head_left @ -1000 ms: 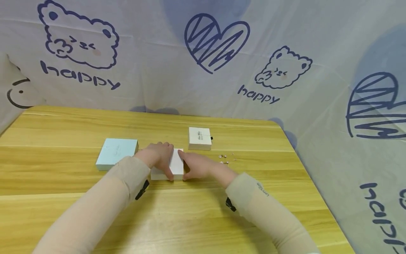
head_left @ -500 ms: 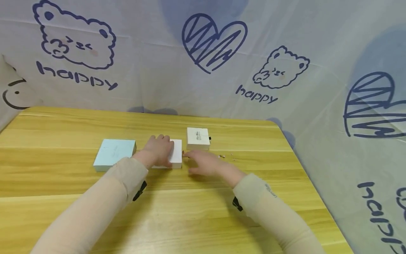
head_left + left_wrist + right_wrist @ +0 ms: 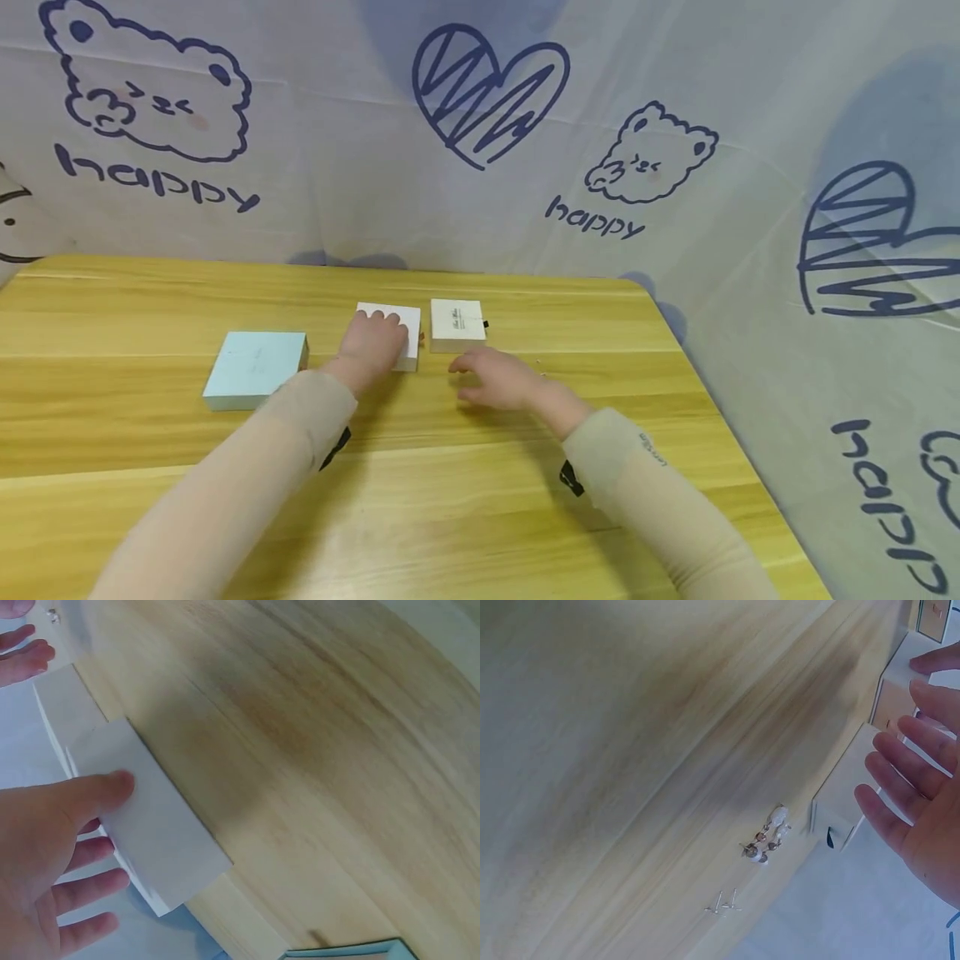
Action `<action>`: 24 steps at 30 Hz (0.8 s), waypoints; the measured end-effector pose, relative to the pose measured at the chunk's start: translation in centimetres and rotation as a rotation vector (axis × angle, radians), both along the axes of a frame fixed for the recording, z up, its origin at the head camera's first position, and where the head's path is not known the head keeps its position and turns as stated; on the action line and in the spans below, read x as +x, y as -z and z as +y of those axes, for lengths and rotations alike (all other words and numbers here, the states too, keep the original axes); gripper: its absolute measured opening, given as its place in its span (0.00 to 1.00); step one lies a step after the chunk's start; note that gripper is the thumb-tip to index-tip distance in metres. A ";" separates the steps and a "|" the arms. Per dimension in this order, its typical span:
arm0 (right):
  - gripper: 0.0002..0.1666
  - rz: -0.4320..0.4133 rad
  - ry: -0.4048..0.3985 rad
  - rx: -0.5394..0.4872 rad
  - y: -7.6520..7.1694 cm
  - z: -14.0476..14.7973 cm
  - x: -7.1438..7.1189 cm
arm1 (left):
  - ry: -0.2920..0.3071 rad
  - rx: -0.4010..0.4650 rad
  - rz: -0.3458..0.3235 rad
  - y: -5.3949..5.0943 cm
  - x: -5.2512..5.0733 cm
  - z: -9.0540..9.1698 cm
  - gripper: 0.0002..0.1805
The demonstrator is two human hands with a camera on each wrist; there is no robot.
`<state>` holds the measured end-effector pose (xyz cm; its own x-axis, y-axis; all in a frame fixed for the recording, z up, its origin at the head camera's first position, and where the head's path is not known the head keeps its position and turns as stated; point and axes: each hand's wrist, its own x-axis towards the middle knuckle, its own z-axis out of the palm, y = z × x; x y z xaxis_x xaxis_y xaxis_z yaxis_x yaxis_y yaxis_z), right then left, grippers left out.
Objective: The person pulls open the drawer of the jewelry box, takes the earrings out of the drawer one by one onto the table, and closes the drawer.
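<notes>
The left hand (image 3: pixel 372 343) grips a smooth white box (image 3: pixel 412 323), thumb against its side, near the back edge of the wood-grained table (image 3: pixel 450 500). Just right of it sits a squarish cream box (image 3: pixel 457 321), black-lettered, black-tabbed. Left, farther from that edge, lies a flat pale blue box (image 3: pixel 257 367). Their contents are hidden. The right hand (image 3: pixel 497 379) hovers, fingers and thumb apart, near beaded jewellery (image 3: pixel 765 838) and thin metallic pins (image 3: pixel 718 902) on the wood.

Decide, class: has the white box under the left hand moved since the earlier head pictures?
Yes. The white box has moved forward, closer to the table's far edge in the head view.
</notes>
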<state>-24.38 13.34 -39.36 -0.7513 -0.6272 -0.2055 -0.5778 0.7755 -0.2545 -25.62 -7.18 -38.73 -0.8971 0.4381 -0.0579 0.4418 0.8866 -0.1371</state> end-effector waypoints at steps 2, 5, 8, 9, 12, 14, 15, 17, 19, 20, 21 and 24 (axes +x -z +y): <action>0.25 -0.001 0.003 0.006 0.0 0.0 0.0 | -0.017 0.001 0.018 0.0 -0.1 0.1 0.09; 0.24 -0.008 0.005 0.015 -0.2 0.0 0.0 | -0.043 -0.003 0.020 -0.1 -0.3 0.1 0.10; 0.24 -0.015 0.006 0.021 -0.3 -0.1 0.1 | -0.062 -0.014 0.001 -0.2 -0.5 0.0 0.11; 0.24 -0.016 0.006 0.020 -0.3 0.0 0.1 | -0.065 -0.020 -0.006 -0.2 -0.6 0.0 0.11; 0.24 -0.018 0.007 0.024 -0.3 0.0 0.2 | -0.071 -0.034 -0.015 -0.2 -0.7 0.0 0.12; 0.24 -0.018 0.009 0.029 -0.3 0.1 0.2 | -0.075 -0.031 -0.012 -0.2 -0.7 0.1 0.12; 0.24 -0.020 0.010 0.031 -0.3 0.1 0.2 | -0.077 -0.028 -0.010 -0.1 -0.8 0.1 0.12; 0.24 -0.020 0.010 0.035 -0.3 0.1 0.3 | -0.080 -0.022 -0.008 0.0 -0.8 0.1 0.12; 0.24 -0.019 0.009 0.034 -0.4 0.0 0.4 | -0.083 -0.011 -0.011 0.0 -0.9 0.1 0.12; 0.24 -0.018 0.008 0.036 -0.4 0.0 0.5 | -0.086 -0.006 -0.017 0.1 -0.9 0.1 0.13; 0.24 -0.017 0.008 0.037 -0.5 0.0 0.5 | -0.091 0.007 -0.025 0.1 -0.9 0.0 0.13; 0.24 -0.010 0.007 0.045 -0.5 0.0 0.6 | -0.106 0.052 -0.061 0.3 -0.9 -0.4 0.20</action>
<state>-23.79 13.33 -38.89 -0.7536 -0.6115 -0.2411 -0.5695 0.7906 -0.2252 -26.57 -7.57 -39.00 -0.9339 0.3450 -0.0940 0.3516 0.9338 -0.0657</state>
